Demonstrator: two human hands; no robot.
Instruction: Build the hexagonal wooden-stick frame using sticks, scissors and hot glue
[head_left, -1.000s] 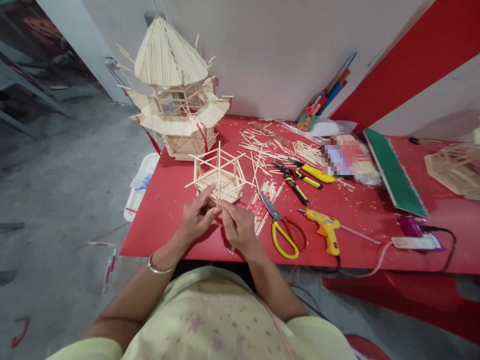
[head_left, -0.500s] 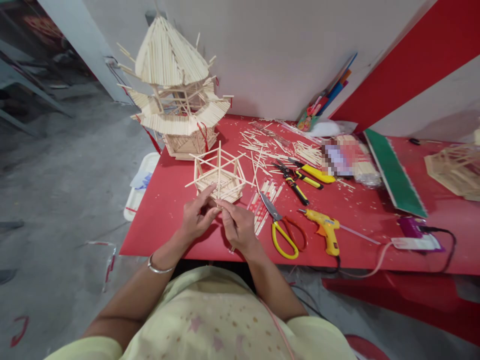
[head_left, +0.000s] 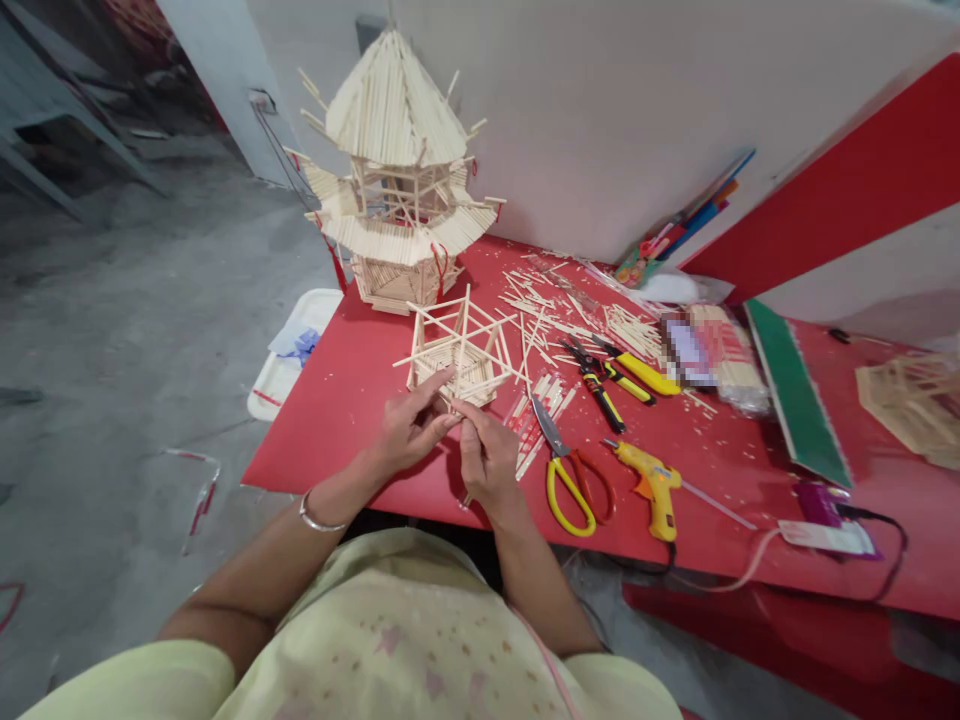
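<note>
While the hexagonal stick frame (head_left: pixel 442 362) sat at the near left of the red surface (head_left: pixel 322 430), the left hand (head_left: pixel 409 430) and the right hand (head_left: pixel 487 452) met at its near corner, the fingers of each pinching it there, the exact contact partly hidden. Far left of the frame, one tiered stick pagoda (head_left: pixel 397 110), upright, with red tassels. To its right: loose sticks (head_left: pixel 529 295), scattered; one pair of scissors (head_left: pixel 557 450), with one yellow and one red handle; one yellow glue gun (head_left: pixel 651 480), lying on its side; farther right, one green board (head_left: pixel 799 395).
</note>
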